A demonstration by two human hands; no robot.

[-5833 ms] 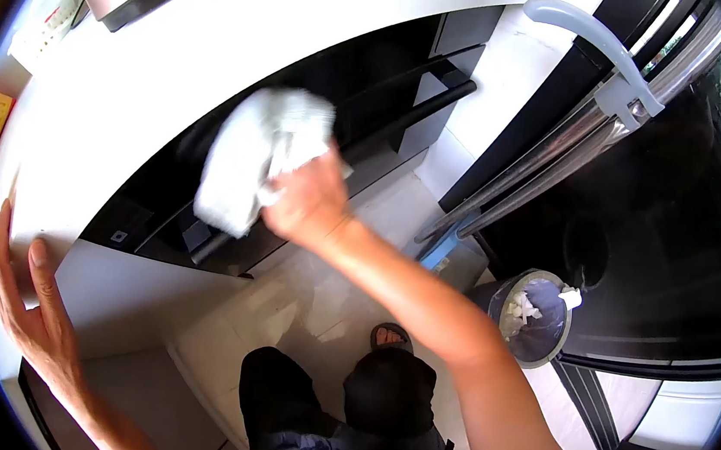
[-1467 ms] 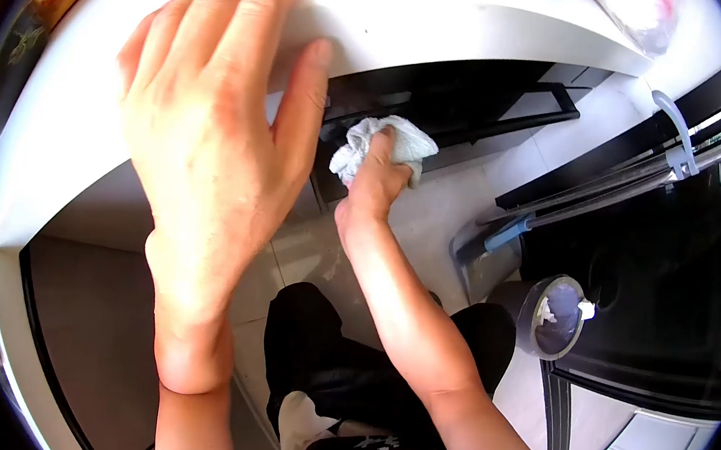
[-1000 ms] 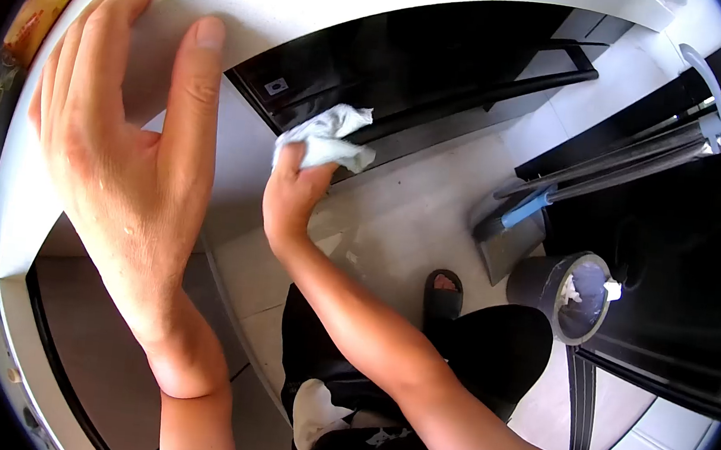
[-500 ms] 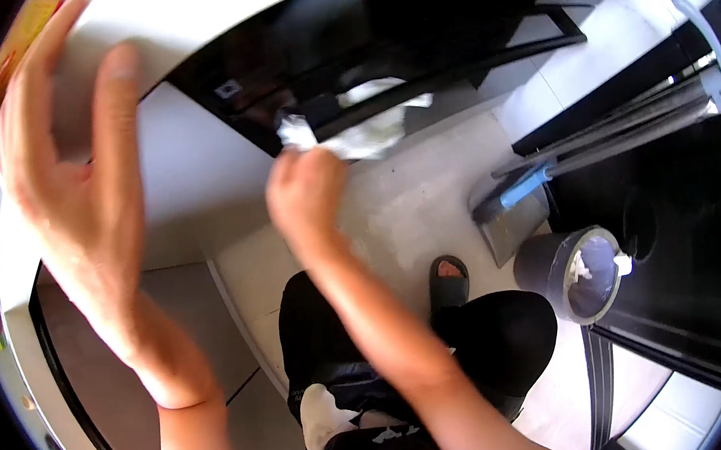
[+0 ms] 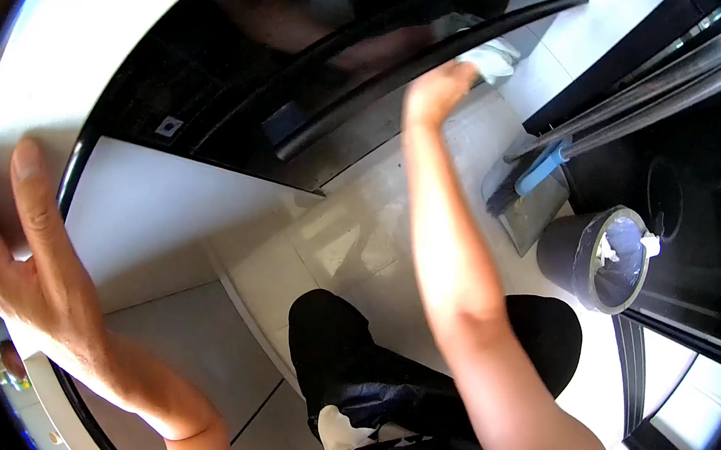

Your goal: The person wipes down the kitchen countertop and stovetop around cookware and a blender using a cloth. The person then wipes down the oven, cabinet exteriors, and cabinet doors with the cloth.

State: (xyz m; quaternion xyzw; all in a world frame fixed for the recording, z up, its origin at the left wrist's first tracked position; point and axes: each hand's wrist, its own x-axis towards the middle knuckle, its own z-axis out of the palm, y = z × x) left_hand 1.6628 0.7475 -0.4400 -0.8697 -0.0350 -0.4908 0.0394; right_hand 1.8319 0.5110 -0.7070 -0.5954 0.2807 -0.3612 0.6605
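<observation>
My right hand (image 5: 439,94) is closed on a crumpled white wipe (image 5: 491,59). It presses the wipe near the far end of a long black bar handle (image 5: 433,58) on a glossy black front panel (image 5: 220,64). The panel mirrors parts of the arm and hand. My left hand (image 5: 33,246) rests against the side of a white cabinet (image 5: 152,183) at the left, its thumb and fingers apart and nothing in it. Some of its fingers run out of the picture's round edge.
A grey bin (image 5: 578,259) lined with a bag, with white scraps in it, stands at the right. Beside it lean a dustpan (image 5: 535,214) and a blue-collared broom (image 5: 544,169). Pale floor tiles (image 5: 351,233) and a low curved ledge (image 5: 252,319) lie below.
My right hand has slid the wipe along the handle toward its far right end. The left hand stays spread, slightly lower in view. The view has shifted a little.
</observation>
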